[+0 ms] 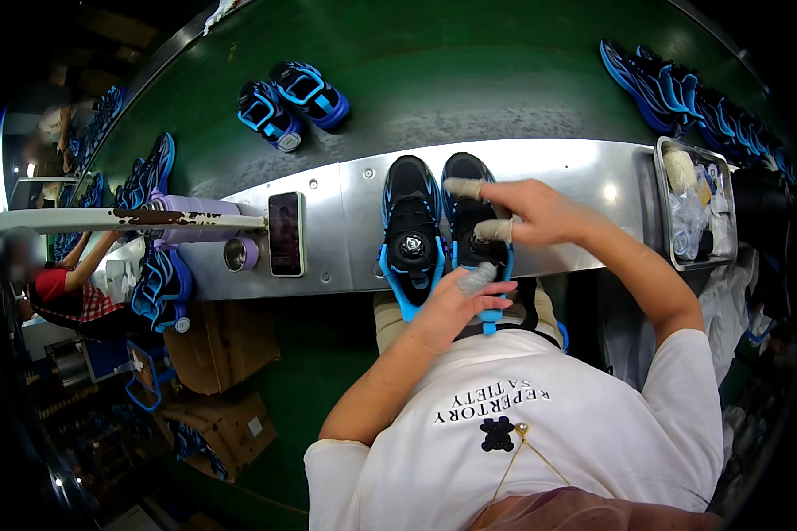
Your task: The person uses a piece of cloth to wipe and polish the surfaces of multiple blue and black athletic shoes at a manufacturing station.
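A pair of black and blue sneakers stands on the metal ledge in front of me, toes pointing away. The left sneaker [408, 190] has a round dial on its tongue. Across the right sneaker [466, 165] lies my right hand [543, 212], index finger and thumb apart, both in pale finger covers. Its index tip is over the toe area, the thumb over the tongue. My left hand [459, 310] is at that sneaker's heel opening, fingers spread, one wrapped in grey. Whether either hand presses on the sneaker is hard to tell.
Left on the ledge are a phone [285, 234], a purple cup [241, 254] and a lilac bottle [201, 219]. A metal tray [669, 215] of small items sits right. Another sneaker pair [293, 103] and a sneaker row [682, 97] stand on the green belt [469, 71]. A co-worker [62, 283] is far left.
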Demonstrator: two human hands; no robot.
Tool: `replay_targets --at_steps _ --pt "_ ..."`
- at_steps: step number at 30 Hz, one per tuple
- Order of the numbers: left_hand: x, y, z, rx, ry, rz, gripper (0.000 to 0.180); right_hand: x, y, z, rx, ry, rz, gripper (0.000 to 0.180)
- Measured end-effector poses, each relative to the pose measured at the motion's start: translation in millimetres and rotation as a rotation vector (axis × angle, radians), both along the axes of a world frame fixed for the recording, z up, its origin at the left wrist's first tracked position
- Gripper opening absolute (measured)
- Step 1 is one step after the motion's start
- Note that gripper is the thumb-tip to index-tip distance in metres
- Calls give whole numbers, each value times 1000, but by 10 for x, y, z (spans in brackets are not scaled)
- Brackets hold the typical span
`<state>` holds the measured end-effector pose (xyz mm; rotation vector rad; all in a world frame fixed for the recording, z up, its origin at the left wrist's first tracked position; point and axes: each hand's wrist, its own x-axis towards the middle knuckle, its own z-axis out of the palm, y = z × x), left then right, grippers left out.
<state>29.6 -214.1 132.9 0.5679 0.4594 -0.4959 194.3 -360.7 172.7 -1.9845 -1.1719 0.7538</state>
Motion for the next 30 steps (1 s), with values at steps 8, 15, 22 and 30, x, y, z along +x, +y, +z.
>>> replay_targets --at_steps 8,15,22,30 --pt "37 -281 -47 329 -61 -21 29 -244 1 -129 87 -296 174 57" --pt "58 -274 -14 325 -7 -82 28 -82 -71 4 26 -5 38 60" --pt "64 -394 -90 303 -34 24 28 -114 -64 -13 -35 -257 282 63" --pt "61 -341 6 311 3 -47 26 -26 -178 -119 -4 191 32 59"
